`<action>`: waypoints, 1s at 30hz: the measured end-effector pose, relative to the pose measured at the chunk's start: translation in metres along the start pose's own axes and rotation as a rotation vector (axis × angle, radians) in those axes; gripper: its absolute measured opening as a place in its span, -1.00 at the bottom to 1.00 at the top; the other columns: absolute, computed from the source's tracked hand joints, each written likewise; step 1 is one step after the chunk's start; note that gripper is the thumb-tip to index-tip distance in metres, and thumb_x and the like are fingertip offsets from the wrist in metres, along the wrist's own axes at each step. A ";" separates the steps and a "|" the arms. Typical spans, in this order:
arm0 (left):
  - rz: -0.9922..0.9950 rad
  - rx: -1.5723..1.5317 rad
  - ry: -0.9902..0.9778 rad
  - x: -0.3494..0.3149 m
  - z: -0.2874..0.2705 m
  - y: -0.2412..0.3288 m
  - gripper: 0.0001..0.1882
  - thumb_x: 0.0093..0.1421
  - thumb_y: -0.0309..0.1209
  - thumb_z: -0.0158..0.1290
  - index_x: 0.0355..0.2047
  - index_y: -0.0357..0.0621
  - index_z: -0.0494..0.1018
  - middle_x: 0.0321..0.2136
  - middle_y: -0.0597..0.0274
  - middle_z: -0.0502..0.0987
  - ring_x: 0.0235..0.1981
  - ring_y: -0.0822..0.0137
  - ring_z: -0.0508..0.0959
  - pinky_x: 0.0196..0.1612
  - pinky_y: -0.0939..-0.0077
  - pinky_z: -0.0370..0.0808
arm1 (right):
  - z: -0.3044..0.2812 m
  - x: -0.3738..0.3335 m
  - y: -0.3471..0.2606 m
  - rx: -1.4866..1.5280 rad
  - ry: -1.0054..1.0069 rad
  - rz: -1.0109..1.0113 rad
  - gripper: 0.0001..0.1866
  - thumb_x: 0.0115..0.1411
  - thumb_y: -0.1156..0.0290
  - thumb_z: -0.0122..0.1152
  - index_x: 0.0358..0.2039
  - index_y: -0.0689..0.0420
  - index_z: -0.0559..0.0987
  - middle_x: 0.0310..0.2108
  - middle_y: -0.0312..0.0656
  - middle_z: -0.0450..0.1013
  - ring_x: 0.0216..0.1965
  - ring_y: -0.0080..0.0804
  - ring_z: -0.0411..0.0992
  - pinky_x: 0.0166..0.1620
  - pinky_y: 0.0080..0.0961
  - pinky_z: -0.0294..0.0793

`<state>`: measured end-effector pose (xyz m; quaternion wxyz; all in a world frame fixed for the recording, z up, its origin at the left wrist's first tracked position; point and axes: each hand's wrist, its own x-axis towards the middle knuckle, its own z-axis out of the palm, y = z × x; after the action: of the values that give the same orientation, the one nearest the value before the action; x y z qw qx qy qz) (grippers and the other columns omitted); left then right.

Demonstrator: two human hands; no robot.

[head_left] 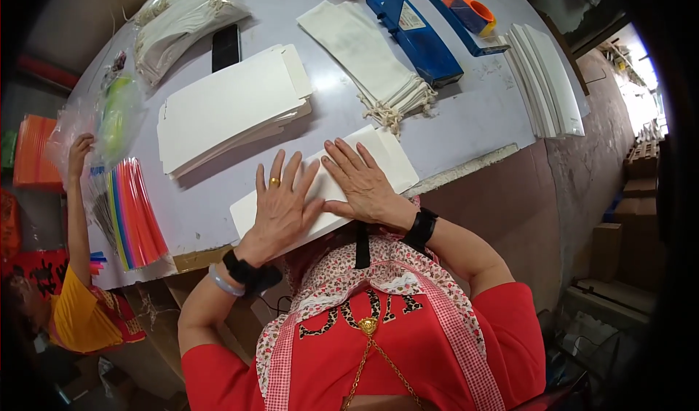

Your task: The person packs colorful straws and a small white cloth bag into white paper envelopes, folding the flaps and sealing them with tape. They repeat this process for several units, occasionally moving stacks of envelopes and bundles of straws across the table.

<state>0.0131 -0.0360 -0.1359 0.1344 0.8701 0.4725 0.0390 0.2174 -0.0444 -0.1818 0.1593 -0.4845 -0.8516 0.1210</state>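
A flat white card piece (pixel 393 157), perhaps a folded carton, lies aslant at the near edge of the table. Both palms rest on it with nothing gripped. My left hand (pixel 280 211), with a gold ring, has its fingers spread over the left part. My right hand (pixel 362 182) lies flat on the right part, fingers extended, its thumb close to the left thumb. Just beyond is a stack of similar white card pieces (pixel 229 105), slightly fanned. To its right lies a pile of white drawstring bags (pixel 357 50), cords toward me.
A blue metal tool (pixel 419 43) and an orange tape dispenser (pixel 470 12) stand at back right, beside upright white card (pixel 542 80). A phone (pixel 226 48) and wrapped white bags (pixel 186 29) lie behind. At left, a person's hand (pixel 80 152) touches clear plastic near coloured strips (pixel 138 214).
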 end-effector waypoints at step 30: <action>-0.272 -0.963 -0.114 0.024 -0.027 -0.030 -0.74 0.19 -0.32 0.15 -0.28 -0.30 0.47 -0.45 0.39 0.49 -0.42 0.60 0.40 -0.32 0.69 0.34 | -0.070 -0.027 0.056 0.683 0.341 0.343 -0.56 0.23 0.32 0.14 0.10 0.15 0.40 0.11 -0.17 0.35 0.11 -0.28 0.30 0.10 -0.48 0.33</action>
<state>-0.0037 0.0045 -0.1191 0.5504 0.6404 0.5020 0.1870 0.3019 -0.0361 -0.1416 0.4272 -0.5517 -0.6310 0.3391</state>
